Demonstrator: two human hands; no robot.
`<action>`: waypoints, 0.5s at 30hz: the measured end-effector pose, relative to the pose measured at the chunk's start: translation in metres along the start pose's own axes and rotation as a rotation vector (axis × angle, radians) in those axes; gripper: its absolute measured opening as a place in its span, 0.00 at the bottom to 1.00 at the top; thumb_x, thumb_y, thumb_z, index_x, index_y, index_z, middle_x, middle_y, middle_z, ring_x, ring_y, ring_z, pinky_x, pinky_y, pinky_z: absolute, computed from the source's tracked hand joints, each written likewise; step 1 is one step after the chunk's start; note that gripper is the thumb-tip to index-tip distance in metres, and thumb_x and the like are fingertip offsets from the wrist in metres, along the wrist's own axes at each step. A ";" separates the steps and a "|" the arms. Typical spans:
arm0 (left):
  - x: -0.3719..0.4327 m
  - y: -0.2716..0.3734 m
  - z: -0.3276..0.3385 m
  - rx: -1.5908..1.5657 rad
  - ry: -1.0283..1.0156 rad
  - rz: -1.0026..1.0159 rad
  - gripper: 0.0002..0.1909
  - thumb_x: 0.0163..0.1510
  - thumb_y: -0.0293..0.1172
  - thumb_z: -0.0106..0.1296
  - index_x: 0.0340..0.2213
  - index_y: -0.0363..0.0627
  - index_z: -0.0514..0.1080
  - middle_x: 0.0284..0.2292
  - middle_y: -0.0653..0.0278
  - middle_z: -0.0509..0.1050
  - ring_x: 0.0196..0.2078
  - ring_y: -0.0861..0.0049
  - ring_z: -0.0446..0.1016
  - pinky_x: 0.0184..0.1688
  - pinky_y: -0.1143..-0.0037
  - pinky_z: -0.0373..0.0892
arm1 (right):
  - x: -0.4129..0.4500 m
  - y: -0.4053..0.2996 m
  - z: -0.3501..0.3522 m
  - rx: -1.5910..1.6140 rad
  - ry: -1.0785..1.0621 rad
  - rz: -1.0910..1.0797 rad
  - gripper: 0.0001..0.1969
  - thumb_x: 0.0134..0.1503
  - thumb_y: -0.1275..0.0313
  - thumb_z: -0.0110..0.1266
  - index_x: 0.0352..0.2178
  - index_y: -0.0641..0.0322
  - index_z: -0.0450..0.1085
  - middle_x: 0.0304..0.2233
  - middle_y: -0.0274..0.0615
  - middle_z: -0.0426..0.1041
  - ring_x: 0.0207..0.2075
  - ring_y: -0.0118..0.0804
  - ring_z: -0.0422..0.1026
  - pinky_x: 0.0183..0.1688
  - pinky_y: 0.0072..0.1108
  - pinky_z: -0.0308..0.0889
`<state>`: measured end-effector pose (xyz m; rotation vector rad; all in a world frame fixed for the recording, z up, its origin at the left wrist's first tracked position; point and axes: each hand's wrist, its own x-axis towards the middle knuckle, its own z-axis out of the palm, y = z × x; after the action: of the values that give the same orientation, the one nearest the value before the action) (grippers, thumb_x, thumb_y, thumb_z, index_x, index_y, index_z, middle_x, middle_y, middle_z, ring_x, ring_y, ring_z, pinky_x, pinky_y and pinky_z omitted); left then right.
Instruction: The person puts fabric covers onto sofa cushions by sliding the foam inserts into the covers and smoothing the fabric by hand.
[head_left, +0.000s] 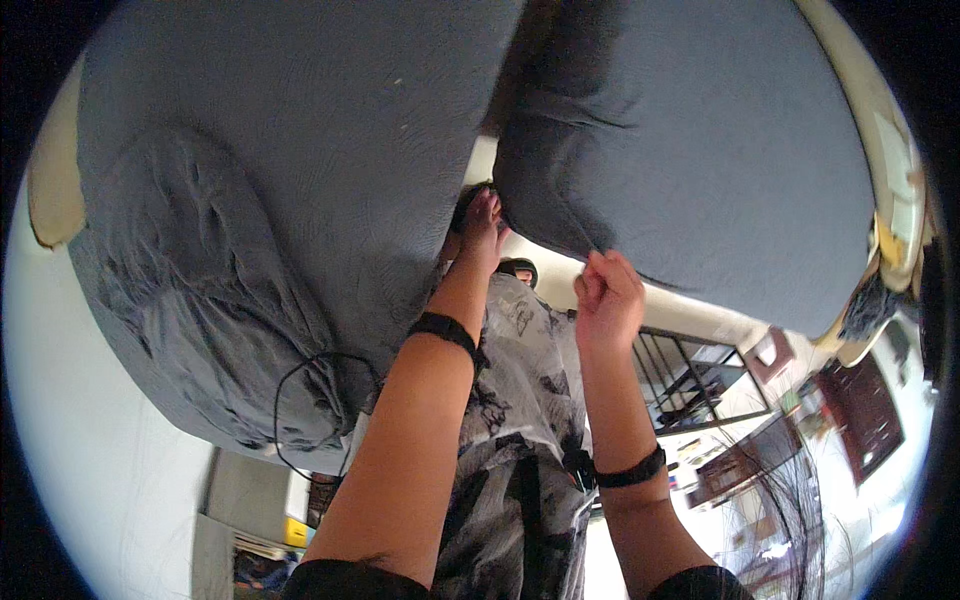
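A large grey fabric-covered cushion (720, 150) fills the upper right, its cover wrinkled near the lower left corner. My right hand (611, 292) pinches the lower edge of its cover between thumb and fingers. My left hand (484, 225) reaches into the gap between this cushion and a wide grey padded surface (337, 135) on the left; its fingers are by the cushion's corner and a dark object, and whether they grip anything is unclear. Bunched grey cloth (202, 285) lies on the left surface, with a thin black cable (279, 409) looping at its lower end.
A black metal rack (705, 375) stands at the lower right, near dark wooden furniture (862, 420). A grey cabinet (244, 487) is at the lower left. Piled cloth (870, 307) sits by the cushion's right side. A foot in a dark slipper (523, 271) shows below.
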<state>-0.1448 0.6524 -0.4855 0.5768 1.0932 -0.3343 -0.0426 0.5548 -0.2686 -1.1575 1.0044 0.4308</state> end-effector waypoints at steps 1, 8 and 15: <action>0.004 -0.001 0.004 0.166 0.016 0.092 0.27 0.59 0.31 0.38 0.58 0.49 0.47 0.58 0.57 0.50 0.58 0.65 0.53 0.58 0.68 0.52 | -0.001 -0.002 0.007 -0.028 0.023 -0.017 0.11 0.48 0.80 0.49 0.14 0.61 0.59 0.13 0.33 0.57 0.14 0.24 0.52 0.20 0.18 0.47; 0.047 0.006 -0.008 -0.319 -0.129 0.122 0.25 0.58 0.44 0.39 0.50 0.38 0.60 0.49 0.58 0.65 0.49 0.69 0.64 0.52 0.73 0.60 | -0.016 0.014 0.014 -0.314 0.021 -0.093 0.11 0.44 0.82 0.46 0.13 0.59 0.55 0.11 0.28 0.49 0.14 0.22 0.49 0.19 0.16 0.46; 0.086 -0.028 -0.031 -0.439 0.000 0.164 0.23 0.57 0.43 0.41 0.47 0.38 0.61 0.46 0.58 0.66 0.47 0.69 0.64 0.50 0.73 0.61 | -0.019 -0.009 -0.013 -0.356 -0.028 -0.131 0.11 0.43 0.77 0.46 0.14 0.55 0.52 0.11 0.28 0.47 0.14 0.21 0.47 0.16 0.13 0.43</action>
<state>-0.1450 0.6505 -0.5805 0.2707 1.0698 0.0516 -0.0512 0.5434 -0.2488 -1.5227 0.8408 0.5335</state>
